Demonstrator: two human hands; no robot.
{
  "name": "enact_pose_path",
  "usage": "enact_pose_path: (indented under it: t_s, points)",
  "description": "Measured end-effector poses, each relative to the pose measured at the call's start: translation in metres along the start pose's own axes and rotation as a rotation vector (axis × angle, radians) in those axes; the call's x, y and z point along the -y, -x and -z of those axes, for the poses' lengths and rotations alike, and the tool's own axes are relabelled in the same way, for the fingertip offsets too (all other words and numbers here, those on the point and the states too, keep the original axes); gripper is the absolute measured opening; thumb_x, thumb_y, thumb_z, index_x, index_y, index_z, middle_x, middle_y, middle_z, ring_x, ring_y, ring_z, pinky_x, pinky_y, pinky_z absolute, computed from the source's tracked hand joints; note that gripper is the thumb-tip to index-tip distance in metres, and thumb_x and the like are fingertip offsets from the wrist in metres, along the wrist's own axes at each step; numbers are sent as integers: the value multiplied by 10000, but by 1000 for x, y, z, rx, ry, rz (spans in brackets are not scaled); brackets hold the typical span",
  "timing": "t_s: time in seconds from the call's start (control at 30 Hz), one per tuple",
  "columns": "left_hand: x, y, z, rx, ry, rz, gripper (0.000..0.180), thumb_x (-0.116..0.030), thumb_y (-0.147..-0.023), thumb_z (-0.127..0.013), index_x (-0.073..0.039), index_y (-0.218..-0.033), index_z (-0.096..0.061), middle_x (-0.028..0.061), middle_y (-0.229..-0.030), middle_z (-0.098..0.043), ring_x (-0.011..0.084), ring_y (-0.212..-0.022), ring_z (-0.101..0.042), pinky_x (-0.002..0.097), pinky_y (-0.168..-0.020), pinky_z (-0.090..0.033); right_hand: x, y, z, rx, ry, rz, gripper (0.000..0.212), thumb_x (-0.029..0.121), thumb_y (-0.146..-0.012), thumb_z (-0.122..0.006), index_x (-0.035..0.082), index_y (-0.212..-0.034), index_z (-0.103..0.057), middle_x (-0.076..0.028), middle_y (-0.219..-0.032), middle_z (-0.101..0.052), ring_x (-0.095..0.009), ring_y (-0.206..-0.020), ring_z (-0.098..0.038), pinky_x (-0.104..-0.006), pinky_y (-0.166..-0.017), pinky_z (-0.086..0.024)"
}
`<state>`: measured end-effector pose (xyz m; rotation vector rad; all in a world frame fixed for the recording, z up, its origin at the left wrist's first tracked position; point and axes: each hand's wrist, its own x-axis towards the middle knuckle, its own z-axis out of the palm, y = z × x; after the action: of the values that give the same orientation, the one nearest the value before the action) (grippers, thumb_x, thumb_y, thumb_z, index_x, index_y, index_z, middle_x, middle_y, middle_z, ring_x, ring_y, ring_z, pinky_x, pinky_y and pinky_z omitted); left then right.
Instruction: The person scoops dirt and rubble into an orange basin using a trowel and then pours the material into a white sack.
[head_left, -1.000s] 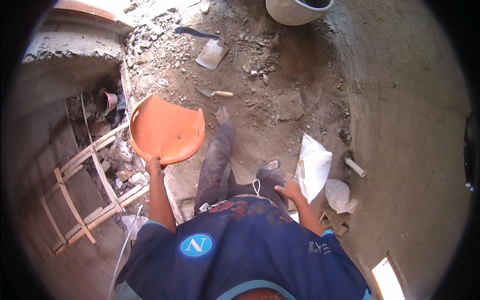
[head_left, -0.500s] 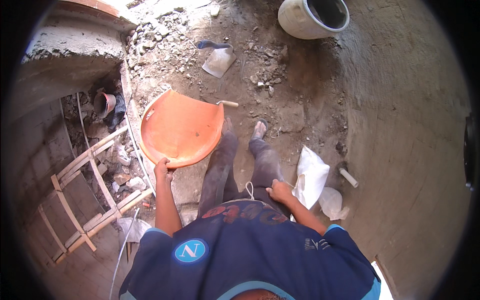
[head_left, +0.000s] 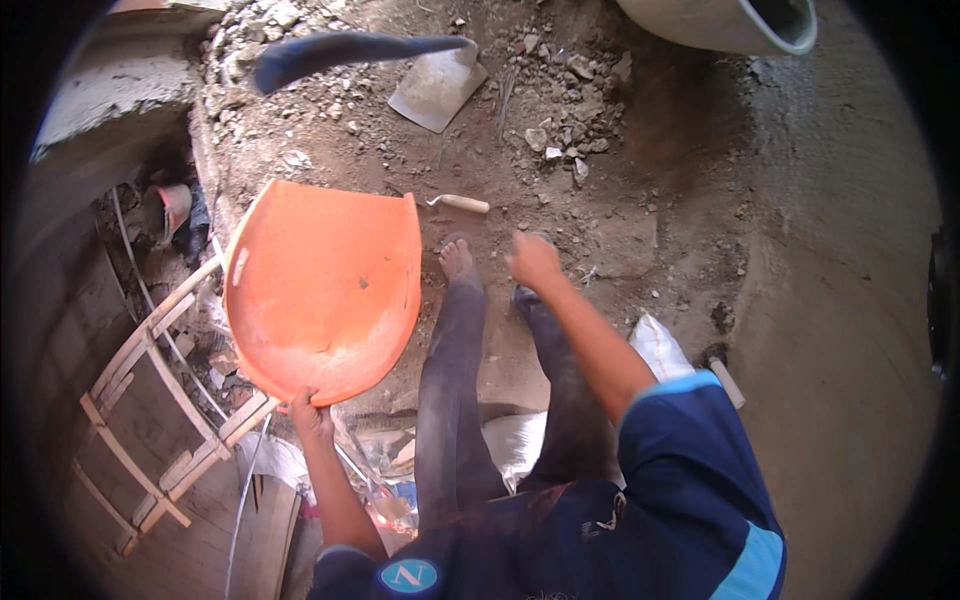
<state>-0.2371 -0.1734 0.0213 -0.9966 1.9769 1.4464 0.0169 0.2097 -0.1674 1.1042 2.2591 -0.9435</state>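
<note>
My left hand (head_left: 312,412) grips the near rim of a wide orange plastic scoop pan (head_left: 325,280). The pan has a straight far edge, a slot on its left side and only small specks inside. My right hand (head_left: 536,262) reaches forward above my right foot, and motion blur hides its fingers. Left of that hand, a trowel (head_left: 463,204) with a pale handle lies on the dirt beside the pan's far corner; its blade does not show. Farther off lies a hoe (head_left: 440,88), with a grey blade and a dark blue handle pointing left.
Broken stones (head_left: 575,135) are scattered over the dirt ahead. A pale drum (head_left: 700,25) stands at the far right. On the left, a wooden ladder-like frame (head_left: 165,410) leans by a ledge. A white sack (head_left: 660,345) and a pipe piece (head_left: 727,382) lie near the right wall (head_left: 850,300).
My right hand has left my thigh and stretched forward toward the ground. I have bent forward, and the view has come closer to the hoe and trowel. My left hand keeps the pan's rim.
</note>
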Motion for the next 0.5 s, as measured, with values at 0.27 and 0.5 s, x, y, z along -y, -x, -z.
enact_pose_path:
  t_s: [0.27, 0.5]
  points:
    - [6, -50, -59, 45, -175, -119, 64, 50, -692, -533, -6, -695, -563, 63, -781, -583, 166, -731, -587, 317, -764, -502, 27, -191, -149, -101, 119, 143, 261, 218, -804, -574, 62, -1011, -601, -130, -970, -619, -293, -976, -570, -428, -829, -427]
    - [33, -78, -84, 61, -44, -103, 166, 58, -687, -524, 52, -845, -573, 103, -885, -606, 193, -835, -604, 346, -833, -505, -4, -253, -74, -342, -397, -120, 472, 139, -722, -627, 26, -1170, -526, -189, -1150, -545, -355, -1108, -500, -464, -923, -405]
